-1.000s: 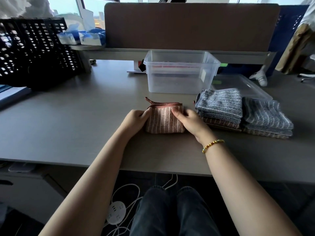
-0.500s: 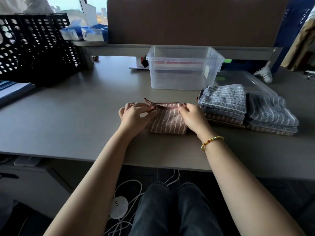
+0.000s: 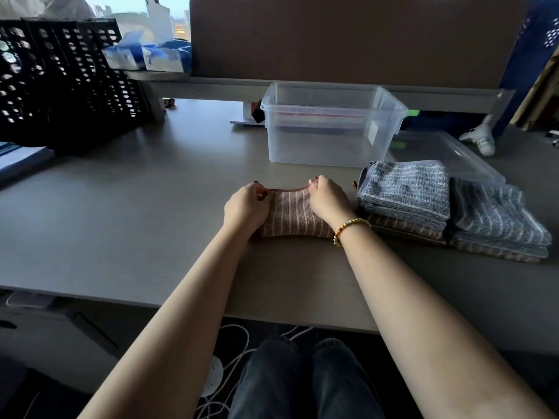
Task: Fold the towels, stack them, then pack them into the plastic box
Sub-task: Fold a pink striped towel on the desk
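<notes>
A small folded pink striped towel (image 3: 292,214) lies on the grey desk (image 3: 136,207) in front of me. My left hand (image 3: 246,207) pinches its far left corner and my right hand (image 3: 326,199) pinches its far right corner, stretching the far edge between them. To the right stand two stacks of folded towels: a grey-topped stack (image 3: 403,192) touching distance from my right hand, and a darker blue-grey stack (image 3: 496,219) beside it. The clear plastic box (image 3: 332,125) stands open behind the pink towel, with nothing visible inside.
The box's clear lid (image 3: 447,152) lies flat behind the stacks. A black perforated crate (image 3: 66,83) occupies the far left, with tissue packs (image 3: 145,55) on a shelf. A brown partition (image 3: 348,37) closes the desk's back edge. A white object (image 3: 482,139) lies at far right.
Both hands shifted from resting on the pink towel's sides to pinching its far corners, and the far edge now looks pulled straight. The view moved closer and slightly down.
</notes>
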Motion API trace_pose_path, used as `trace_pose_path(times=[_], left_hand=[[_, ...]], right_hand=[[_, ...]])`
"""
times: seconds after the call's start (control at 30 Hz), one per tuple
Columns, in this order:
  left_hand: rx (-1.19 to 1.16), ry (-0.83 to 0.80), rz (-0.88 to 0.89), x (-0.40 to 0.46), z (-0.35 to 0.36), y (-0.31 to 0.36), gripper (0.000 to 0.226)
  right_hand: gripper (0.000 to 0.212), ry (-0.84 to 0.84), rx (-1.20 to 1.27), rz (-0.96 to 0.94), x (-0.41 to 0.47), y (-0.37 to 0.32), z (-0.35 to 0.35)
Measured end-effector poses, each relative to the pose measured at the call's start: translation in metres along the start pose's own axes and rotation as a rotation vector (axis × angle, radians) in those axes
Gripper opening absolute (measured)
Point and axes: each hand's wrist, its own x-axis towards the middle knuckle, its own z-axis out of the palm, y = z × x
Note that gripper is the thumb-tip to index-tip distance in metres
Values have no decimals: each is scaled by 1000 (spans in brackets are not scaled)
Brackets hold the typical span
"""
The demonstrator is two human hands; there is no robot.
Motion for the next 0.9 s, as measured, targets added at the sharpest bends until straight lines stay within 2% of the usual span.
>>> trace_pose_path(times=[0.2,0.3,0.4,0.5,0.6,0.7,0.8,0.9], left_hand=[[-107,98,-39,4,1,0,26],[-47,50,-7,7,-1,4,28],[-2,2,60,7,1,5,27],[-164,1,62,5,3,2,28],[-339,8,46,5,1,0,24],[-287,-25,52,5,1,-2,15],[-235,-60,64,6,3,-4,15],[-300,-21,105,4,0,-1,17]], right_hand=[[28,64,4,34,1,6,-3],[23,94,-59,27,-3,7,-1],[35,133,-155,-48,-12,5,2],[44,189,-215,-130,-18,7,-2],[34,197,-245,-138,-21,10,-2],[27,146,-289,-121,-27,9,-2],[20,139,-323,-120,-30,8,-4],[24,173,-276,-122,-33,6,-6]])
